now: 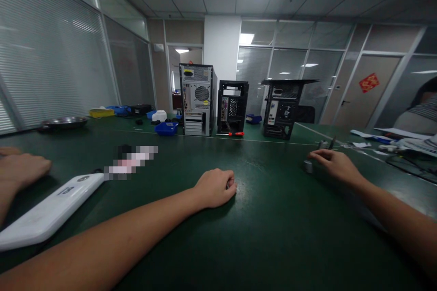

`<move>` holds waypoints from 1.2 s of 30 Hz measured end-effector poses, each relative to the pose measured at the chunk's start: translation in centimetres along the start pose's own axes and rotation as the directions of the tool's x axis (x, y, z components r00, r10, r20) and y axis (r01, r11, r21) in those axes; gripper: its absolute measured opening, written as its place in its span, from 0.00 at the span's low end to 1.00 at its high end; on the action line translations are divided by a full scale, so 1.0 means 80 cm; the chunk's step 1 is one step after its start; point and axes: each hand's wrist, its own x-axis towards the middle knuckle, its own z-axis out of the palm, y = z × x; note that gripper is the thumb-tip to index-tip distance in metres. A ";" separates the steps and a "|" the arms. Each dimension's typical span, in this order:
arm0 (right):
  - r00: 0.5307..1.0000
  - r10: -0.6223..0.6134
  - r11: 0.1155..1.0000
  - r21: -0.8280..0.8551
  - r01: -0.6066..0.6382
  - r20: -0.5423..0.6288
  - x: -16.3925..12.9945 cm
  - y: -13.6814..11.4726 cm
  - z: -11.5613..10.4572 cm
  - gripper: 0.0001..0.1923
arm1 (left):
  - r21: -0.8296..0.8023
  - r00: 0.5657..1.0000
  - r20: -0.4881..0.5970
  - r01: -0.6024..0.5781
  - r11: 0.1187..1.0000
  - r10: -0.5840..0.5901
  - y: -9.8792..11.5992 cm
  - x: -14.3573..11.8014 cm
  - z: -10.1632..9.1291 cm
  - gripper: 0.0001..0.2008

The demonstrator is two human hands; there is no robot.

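My left hand rests on the green tabletop with its fingers curled closed. A small greyish bit shows between the fingers, too little to name. At the right, my right hand reaches over the table, thumb and fingers drawn together in a pinch. Just below its fingertips stands a small grey metal cylinder. Behind the fingers, a second grey cylinder and a dark pointed object are partly hidden. Whether the right fingers grip one of these is unclear.
Three computer cases stand across the far side, with a red-handled screwdriver before the middle one. A blue tray sits left of them. At left are a white device and another person's hand. Papers and cables lie right.
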 end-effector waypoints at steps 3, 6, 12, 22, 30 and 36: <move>1.000 0.017 0.999 -0.029 -0.016 0.021 -0.001 -0.011 0.009 0.23 | 0.000 1.000 0.008 0.003 1.000 -0.003 0.001 -0.001 -0.001 0.11; 1.000 0.012 0.999 -0.037 -0.011 0.014 -0.003 -0.018 0.012 0.23 | -0.005 1.000 0.013 0.001 1.000 -0.001 0.000 -0.001 -0.001 0.11; 1.000 0.004 0.999 -0.050 -0.005 -0.028 -0.007 -0.018 0.011 0.24 | 0.004 1.000 0.010 0.007 1.000 -0.007 -0.001 -0.001 0.000 0.11; 0.998 -0.028 0.995 -0.093 0.022 -0.063 -0.010 -0.024 0.016 0.23 | 0.013 1.000 -0.002 -0.017 1.000 0.017 0.000 -0.001 -0.001 0.11; 0.994 -0.032 0.994 -0.108 0.021 -0.106 -0.009 -0.019 0.017 0.26 | 0.002 1.000 0.008 -0.007 1.000 0.007 0.001 -0.001 -0.002 0.12; 0.991 -0.063 0.996 -0.073 0.055 -0.119 -0.009 -0.018 0.019 0.26 | 0.004 1.000 0.021 0.006 1.000 -0.006 0.003 -0.001 -0.004 0.12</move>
